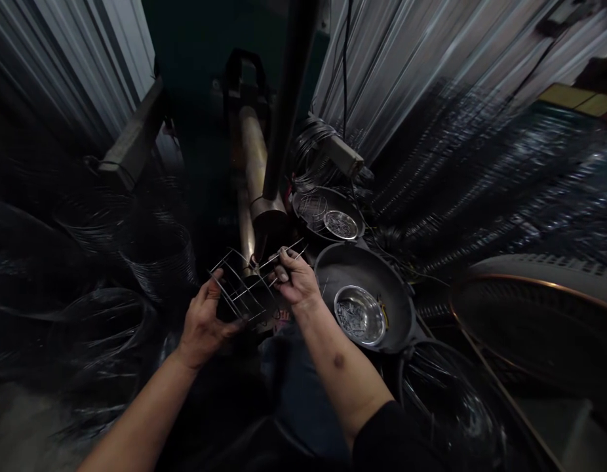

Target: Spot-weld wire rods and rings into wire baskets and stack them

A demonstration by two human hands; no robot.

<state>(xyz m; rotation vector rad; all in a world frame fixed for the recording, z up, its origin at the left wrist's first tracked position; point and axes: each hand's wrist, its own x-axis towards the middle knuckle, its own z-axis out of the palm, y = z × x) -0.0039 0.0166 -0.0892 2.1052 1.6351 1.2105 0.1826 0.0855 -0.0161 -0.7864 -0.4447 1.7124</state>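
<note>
A wire rack (244,298) with thin crossing rods spans the space between my hands, close to the lower end of a brass-coloured metal arm (257,151). My left hand (202,321) is closed around the rack's left side, thumb below and fingers at the upper edge. At the right side, my right hand (297,278) pinches thin wire. I cannot tell whether that wire is loose or part of the rack. A dark vertical post (290,98) comes down to a wide metal collar (268,213) just above the rack.
To the right, a dark round pan (406,308) holds a shiny metal bowl (375,331) of short wire pieces. Behind it stands another pan (303,203) with a smaller bowl (341,224). A large copper-rimmed round object (539,283) lies far right. Plastic-wrapped wire stacks (158,255) stand left.
</note>
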